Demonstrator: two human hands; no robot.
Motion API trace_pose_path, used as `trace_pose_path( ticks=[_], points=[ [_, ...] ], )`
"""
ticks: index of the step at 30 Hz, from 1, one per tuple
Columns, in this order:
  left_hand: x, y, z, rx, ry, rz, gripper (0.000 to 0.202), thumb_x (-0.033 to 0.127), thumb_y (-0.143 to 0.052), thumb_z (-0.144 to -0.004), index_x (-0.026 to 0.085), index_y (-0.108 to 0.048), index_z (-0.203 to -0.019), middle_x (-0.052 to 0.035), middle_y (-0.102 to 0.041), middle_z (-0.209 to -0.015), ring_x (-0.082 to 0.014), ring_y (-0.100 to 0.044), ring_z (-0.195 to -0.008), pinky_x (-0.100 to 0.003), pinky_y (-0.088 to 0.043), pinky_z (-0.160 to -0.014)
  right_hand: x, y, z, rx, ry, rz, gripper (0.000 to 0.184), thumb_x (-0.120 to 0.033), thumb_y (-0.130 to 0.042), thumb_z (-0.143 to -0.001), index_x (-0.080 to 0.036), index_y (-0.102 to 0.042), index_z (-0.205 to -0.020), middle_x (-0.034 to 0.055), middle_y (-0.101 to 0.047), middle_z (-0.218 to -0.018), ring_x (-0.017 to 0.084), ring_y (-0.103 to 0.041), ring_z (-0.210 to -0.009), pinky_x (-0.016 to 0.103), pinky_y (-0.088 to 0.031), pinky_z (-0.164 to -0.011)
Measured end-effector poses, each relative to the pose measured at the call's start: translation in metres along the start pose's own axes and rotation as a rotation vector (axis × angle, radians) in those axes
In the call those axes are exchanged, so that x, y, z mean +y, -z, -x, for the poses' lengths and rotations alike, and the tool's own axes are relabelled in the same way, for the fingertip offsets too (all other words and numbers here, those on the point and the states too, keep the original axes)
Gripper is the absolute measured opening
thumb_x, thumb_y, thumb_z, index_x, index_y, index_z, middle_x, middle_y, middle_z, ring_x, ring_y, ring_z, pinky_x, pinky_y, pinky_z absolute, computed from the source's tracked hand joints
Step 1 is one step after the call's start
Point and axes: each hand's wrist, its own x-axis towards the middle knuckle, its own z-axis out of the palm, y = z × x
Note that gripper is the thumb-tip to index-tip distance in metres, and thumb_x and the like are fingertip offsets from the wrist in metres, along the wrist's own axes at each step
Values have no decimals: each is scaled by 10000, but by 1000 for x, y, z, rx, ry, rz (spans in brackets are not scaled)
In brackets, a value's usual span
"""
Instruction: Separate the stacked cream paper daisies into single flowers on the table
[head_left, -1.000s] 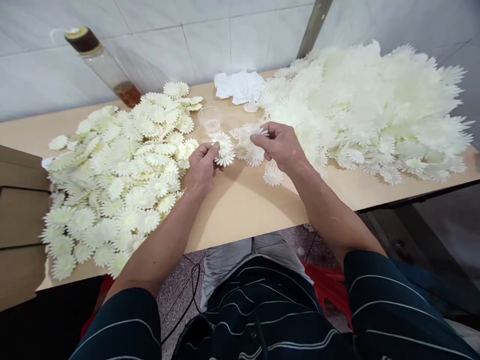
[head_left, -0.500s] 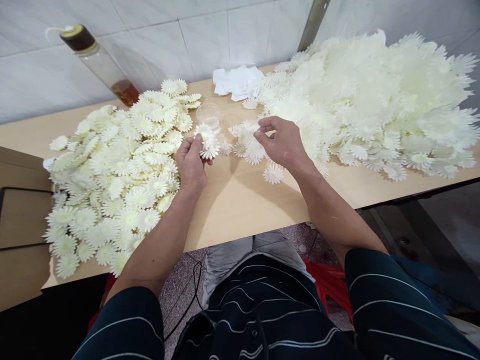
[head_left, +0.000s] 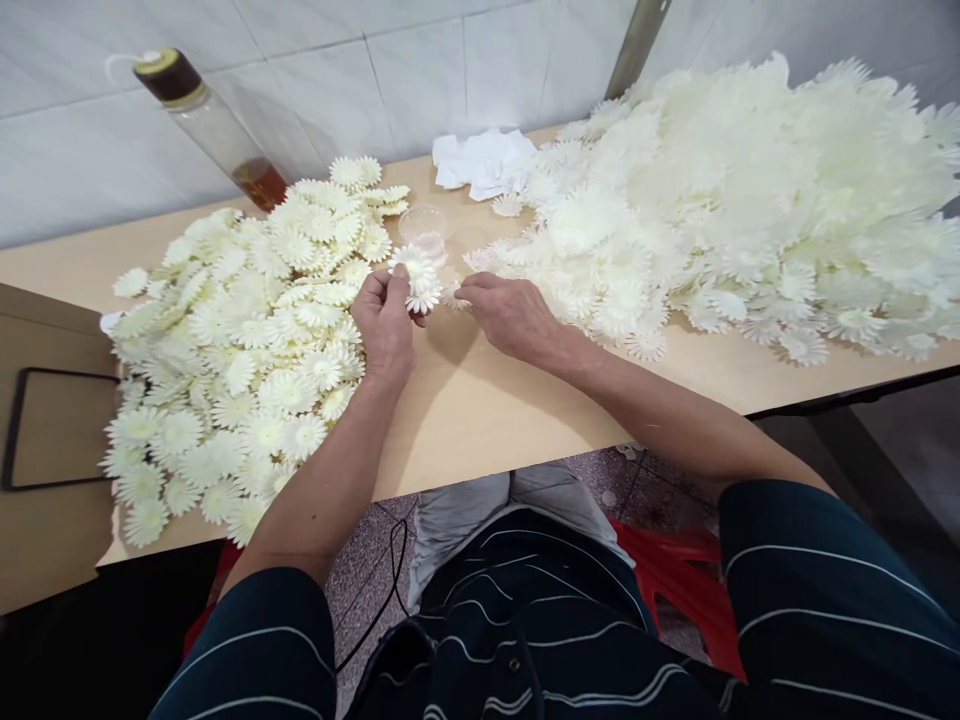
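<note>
Pale cream artificial flowers [head_left: 417, 280], apparently a small stack, are pinched between the thumb and fingers of my left hand [head_left: 384, 320], just above the table. My right hand [head_left: 510, 312] is closer to the middle, palm down, its thumb and fingertips pressed together on the edge of a small white artificial flower [head_left: 451, 295]. A gap separates the two hands. Behind them a shallow clear plastic dish [head_left: 424, 222] rests on the table [head_left: 450, 420]. My right hand and forearm hide part of the tabletop.
Heaped flowers [head_left: 247, 340] cover the left of the table, and a larger heap [head_left: 735, 200] fills the right. Crumpled white paper [head_left: 484, 163] lies at the back. A bottle [head_left: 225, 135] with brown liquid stands by the tiled wall. A cardboard box [head_left: 56, 440] sits at the left.
My right hand has moved left and down from the right heap's edge, and its fingertips have closed at the small flower. The left hand still holds its flowers. The view has shifted slightly.
</note>
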Motion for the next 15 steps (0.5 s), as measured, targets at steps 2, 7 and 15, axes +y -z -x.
trace_pose_path(
  ticks=[2, 7, 15],
  points=[
    [-1, 0, 0, -5, -5, -16, 469, 526, -882, -963, 223, -582, -767, 60, -536, -643, -83, -487, -514, -211, -395, -442, -8, 4, -8, -131, 1, 119, 515, 7, -467, -1047, -177, -737, -1446, 146, -728, -1544, 306, -759, -1189, 399, -558, -846],
    [-1, 0, 2, -8, 21, -23, 451, 503, -886, -964, 225, -587, -773, 62, -533, -645, -85, -474, -523, -217, -388, -453, -12, 6, -28, -218, -15, 184, 539, 54, -497, -1005, -139, -741, -1444, 195, -736, -1512, 354, -757, -1191, 407, -524, -827],
    [10, -3, 4, 36, 115, 36, 409, 425, -898, -966, 224, -603, -766, 63, -542, -649, -87, -488, -534, -214, -404, -487, 0, -10, -38, 53, -108, -155, 276, -73, -582, -1001, -184, -832, -1038, 128, -844, -1157, 303, -755, -1043, 383, -534, -833]
  ],
)
